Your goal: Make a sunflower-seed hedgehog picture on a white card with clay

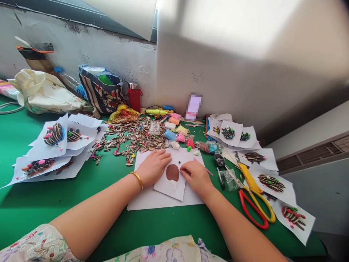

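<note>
A small white card (163,183) lies tilted on larger white paper (141,202). On the card is a flat brown clay shape (172,172) with a white pointed part (173,185) below it. My left hand (154,167) rests flat with its fingers spread, at the card's left edge and on the paper. At the brown shape's right edge, my right hand (195,176) has thumb and fingertips pinched together; anything between them is too small to make out. A tiny dark ball (179,162) sits just above those fingertips.
Sunflower seeds (144,134) and bagged coloured clay (170,135) lie behind the paper. Scissors (255,203), a yellow cutter (249,177) and a black pen (220,176) are at right. Seed-covered cards (296,216) (54,140) flank both sides. A red bottle (134,97) stands behind.
</note>
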`<move>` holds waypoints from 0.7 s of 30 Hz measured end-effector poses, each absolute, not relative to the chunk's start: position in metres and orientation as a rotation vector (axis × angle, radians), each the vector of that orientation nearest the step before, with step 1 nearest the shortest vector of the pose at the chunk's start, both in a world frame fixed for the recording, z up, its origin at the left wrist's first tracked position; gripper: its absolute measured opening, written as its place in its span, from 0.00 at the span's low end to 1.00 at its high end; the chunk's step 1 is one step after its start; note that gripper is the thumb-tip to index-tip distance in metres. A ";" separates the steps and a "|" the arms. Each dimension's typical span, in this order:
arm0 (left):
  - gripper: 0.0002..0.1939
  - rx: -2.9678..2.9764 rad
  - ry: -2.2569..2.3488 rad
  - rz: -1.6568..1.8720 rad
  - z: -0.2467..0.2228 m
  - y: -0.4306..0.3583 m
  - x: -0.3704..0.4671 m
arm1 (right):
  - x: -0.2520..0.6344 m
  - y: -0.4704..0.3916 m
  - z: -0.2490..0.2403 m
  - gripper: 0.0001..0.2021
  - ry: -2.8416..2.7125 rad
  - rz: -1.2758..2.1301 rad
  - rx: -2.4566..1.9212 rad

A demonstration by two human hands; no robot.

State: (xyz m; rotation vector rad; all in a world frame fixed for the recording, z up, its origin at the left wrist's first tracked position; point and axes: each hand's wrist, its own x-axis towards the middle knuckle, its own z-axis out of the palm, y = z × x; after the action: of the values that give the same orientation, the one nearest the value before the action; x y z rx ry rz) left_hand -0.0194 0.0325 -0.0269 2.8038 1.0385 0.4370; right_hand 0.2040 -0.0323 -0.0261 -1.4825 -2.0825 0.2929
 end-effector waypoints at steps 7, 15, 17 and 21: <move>0.19 2.810 1.022 0.454 -0.027 0.033 -0.019 | 0.203 -0.030 -0.029 0.03 -2.095 0.272 -1.488; 0.19 2.805 1.029 0.474 -0.027 0.033 -0.019 | 0.204 -0.034 -0.027 0.08 -2.094 0.266 -1.463; 0.19 2.805 1.026 0.483 -0.027 0.033 -0.019 | 0.204 -0.034 -0.027 0.10 -2.091 0.266 -1.452; 0.19 2.809 1.025 0.490 -0.027 0.033 -0.019 | 0.206 -0.035 -0.027 0.11 -2.093 0.260 -1.440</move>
State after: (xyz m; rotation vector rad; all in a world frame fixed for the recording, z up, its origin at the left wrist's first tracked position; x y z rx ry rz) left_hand -0.0190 0.0329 -0.0272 2.8088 1.0246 0.4897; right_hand 0.2057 -0.0351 -0.0270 -1.4395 -2.0931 0.2595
